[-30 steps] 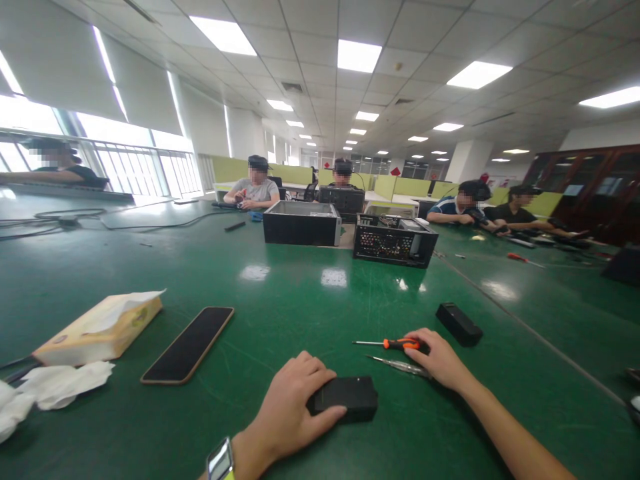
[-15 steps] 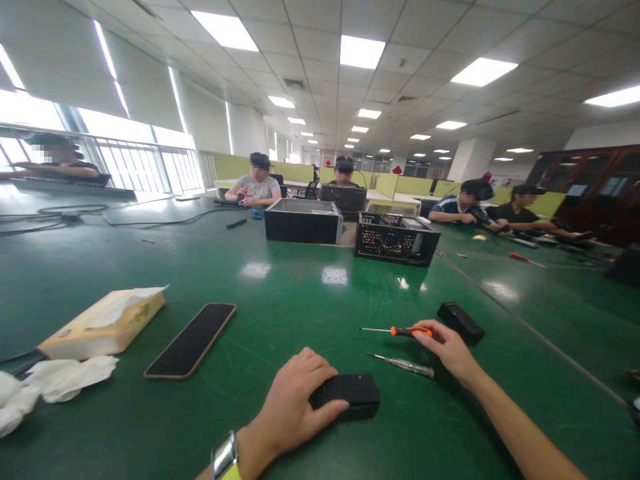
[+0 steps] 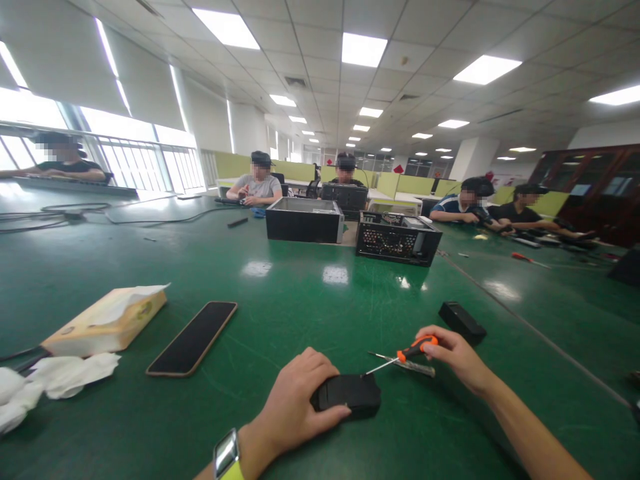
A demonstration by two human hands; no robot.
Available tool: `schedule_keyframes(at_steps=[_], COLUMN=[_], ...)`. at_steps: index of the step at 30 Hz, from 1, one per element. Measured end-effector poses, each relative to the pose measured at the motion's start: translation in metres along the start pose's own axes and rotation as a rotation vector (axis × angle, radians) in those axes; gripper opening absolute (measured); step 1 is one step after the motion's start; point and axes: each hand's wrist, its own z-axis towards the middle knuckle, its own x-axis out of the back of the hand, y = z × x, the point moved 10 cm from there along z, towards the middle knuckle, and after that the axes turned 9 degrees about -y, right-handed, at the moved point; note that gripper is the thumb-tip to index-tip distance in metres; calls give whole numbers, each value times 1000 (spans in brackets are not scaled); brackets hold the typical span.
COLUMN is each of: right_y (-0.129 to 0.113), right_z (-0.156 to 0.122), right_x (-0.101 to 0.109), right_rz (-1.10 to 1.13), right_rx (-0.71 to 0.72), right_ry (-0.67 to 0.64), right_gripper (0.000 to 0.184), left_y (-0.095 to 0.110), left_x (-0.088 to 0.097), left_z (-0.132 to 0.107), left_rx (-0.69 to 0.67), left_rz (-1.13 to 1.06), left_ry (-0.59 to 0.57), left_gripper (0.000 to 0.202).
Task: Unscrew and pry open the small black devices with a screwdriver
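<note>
My left hand lies over the left end of a small black box on the green table, fingers wrapped on it. My right hand pinches an orange-handled screwdriver, held above the table with its thin tip slanting down toward the box's top right edge. A second, silver screwdriver lies on the table just beneath it. Another black box sits behind my right hand.
A phone, a tissue box and crumpled tissues lie to the left. Two open computer cases stand mid-table. Several people sit at the far side and at the left.
My right hand has picked the orange screwdriver up off the table and swung its tip down toward the black box. My left hand has stayed on the box.
</note>
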Motion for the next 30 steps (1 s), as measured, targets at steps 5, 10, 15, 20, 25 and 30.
schedule_keyframes(at_steps=[5, 10, 15, 20, 25, 30], right_y=[-9, -56, -124, -168, -167, -152], right_z=[-1, 4, 20, 25, 16, 17], right_x=[2, 4, -18, -22, -1, 3], right_rz=[-32, -231, -491, -548, -405, -411], right_rx=[14, 97, 165, 258, 276, 208], right_ry=[-7, -26, -113, 23, 104, 52], right_gripper=[30, 22, 20, 27, 27, 24], left_y=[-1, 0, -1, -9, -9, -6], left_x=[-2, -1, -1, -1, -1, 1], left_z=[0, 0, -2, -5, -5, -4], left_rx=[10, 8, 12, 55, 42, 19], left_rz=[10, 5, -41, -132, -129, -89], left_ry=[-13, 7, 14, 50, 59, 61], left_gripper=[32, 31, 32, 37, 40, 40])
